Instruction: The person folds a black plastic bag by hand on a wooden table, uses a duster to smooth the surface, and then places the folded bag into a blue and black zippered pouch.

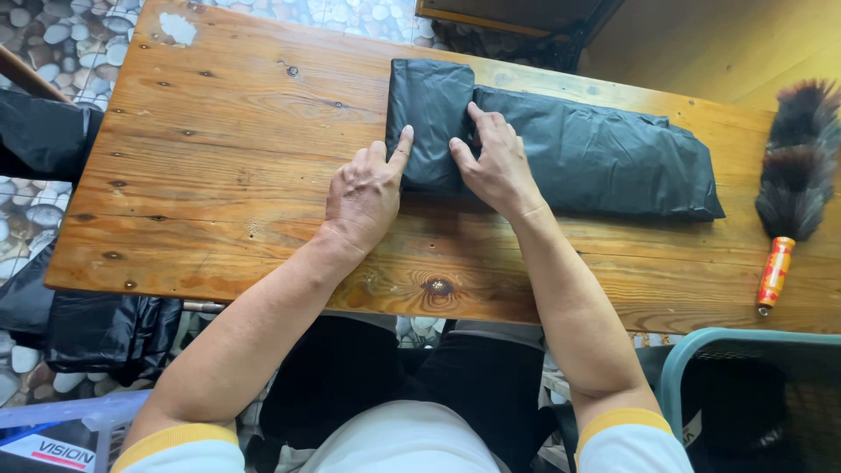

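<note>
My left hand (366,194) lay flat, fingers spread, gripping nothing, its fingertips on the folded end of the black plastic bag (561,144). My right hand (496,165) pressed that fold, open too. The bag lay lengthwise along the wooden table (228,140), its unfolded end pointing right toward the feather duster (793,175).

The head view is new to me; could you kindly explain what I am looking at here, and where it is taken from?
There is no machine here: one camera on a person's head looks down at their two bare hands. A wooden table carries a long black plastic bag, folded flat, with its left end doubled over. The left hand lies at that fold's edge, index finger on the plastic. The right hand presses its fingers on the fold. Neither hand grips anything. A feather duster lies at the right, and a teal basket stands below it.
</note>
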